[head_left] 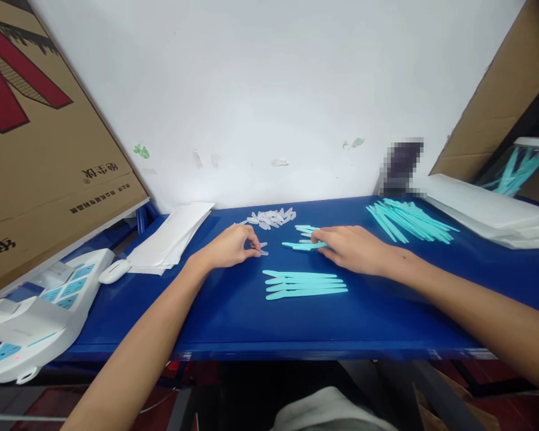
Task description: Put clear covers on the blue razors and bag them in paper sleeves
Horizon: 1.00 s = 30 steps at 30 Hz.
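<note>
My left hand (pixel 234 245) is closed in a pinch on small clear plastic caps (pixel 265 252) just above the table. To its right, my right hand (pixel 353 246) has thumb and fingers closed on a slim turquoise eyebrow razor (pixel 296 245), its tip pointing left towards the caps. More turquoise pieces lie under and beyond those fingers, partly hidden. In front of both hands, several eyebrow razors (pixel 305 284) lie side by side in a row. A loose heap of clear caps (pixel 272 218) sits behind my left hand.
A large pile of eyebrow razors (pixel 408 220) lies at the right on the blue table (pixel 233 326). White sheets (pixel 170 236) and a white power strip (pixel 78 293) with a mouse (pixel 114 272) are at left. White packaging (pixel 489 209) lies far right; cardboard (pixel 58 161) leans at left.
</note>
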Motion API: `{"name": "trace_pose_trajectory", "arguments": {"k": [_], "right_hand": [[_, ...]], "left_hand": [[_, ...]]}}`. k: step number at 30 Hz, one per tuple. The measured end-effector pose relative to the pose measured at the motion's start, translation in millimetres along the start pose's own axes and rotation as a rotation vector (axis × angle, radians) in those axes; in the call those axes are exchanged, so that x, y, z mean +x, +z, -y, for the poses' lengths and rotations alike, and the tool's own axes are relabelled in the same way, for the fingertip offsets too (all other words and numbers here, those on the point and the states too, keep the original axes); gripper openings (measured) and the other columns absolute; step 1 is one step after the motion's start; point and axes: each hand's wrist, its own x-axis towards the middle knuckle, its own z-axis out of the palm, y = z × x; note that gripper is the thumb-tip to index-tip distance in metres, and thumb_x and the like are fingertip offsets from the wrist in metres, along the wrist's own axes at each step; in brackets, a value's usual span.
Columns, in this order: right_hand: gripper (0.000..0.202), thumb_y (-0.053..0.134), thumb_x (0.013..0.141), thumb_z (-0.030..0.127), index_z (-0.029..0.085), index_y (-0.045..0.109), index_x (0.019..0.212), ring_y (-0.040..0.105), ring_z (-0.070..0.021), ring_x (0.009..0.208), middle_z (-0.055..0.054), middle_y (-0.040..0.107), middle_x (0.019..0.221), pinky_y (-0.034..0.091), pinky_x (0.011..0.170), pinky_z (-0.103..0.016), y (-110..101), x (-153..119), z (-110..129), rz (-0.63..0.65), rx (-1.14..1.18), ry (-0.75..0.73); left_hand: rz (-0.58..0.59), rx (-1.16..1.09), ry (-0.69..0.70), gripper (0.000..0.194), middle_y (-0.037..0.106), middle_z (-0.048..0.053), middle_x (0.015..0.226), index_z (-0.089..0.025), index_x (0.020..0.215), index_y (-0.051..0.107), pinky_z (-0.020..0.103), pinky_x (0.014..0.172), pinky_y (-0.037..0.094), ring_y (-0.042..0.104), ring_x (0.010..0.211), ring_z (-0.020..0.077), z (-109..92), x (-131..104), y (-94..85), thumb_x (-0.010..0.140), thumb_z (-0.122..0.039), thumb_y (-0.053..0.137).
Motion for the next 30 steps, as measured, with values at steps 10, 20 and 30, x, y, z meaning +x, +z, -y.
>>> {"name": "trace_pose_trajectory", "arguments": {"k": [10,20,30], "right_hand": [[0.045,0.03,0.106,0.03,0.021,0.055,0.142,0.066,-0.0229,0.083,-0.013,0.065,0.111,0.039,0.06,-0.03,1,0,4,-0.054,0.017,-0.028],[0.05,0.024,0.107,0.04,0.024,0.061,0.136,0.058,-0.018,0.072,-0.009,0.06,0.099,0.033,0.058,-0.029,-2,-1,8,-0.107,-0.01,-0.013],[0.044,0.034,0.104,0.03,0.023,0.06,0.139,0.059,-0.019,0.077,-0.01,0.061,0.103,0.032,0.058,-0.029,1,0,4,-0.142,-0.04,-0.013]], "left_hand": [[-0.028,-0.063,0.011,0.013,0.078,0.005,0.096,-0.019,0.094,0.076,0.03,0.082,0.05,0.071,0.089,0.0203,-3,7,9.8,0.091,-0.026,0.065],[-0.047,-0.074,0.076,0.023,0.075,0.009,0.105,-0.018,0.109,0.076,0.031,0.084,0.052,0.069,0.092,0.0211,-14,16,25.8,0.096,-0.027,0.059],[-0.03,-0.149,0.005,0.026,0.071,0.008,0.098,-0.017,0.109,0.075,0.03,0.078,0.051,0.065,0.086,0.0197,-11,17,25.3,0.094,-0.034,0.062]]}}
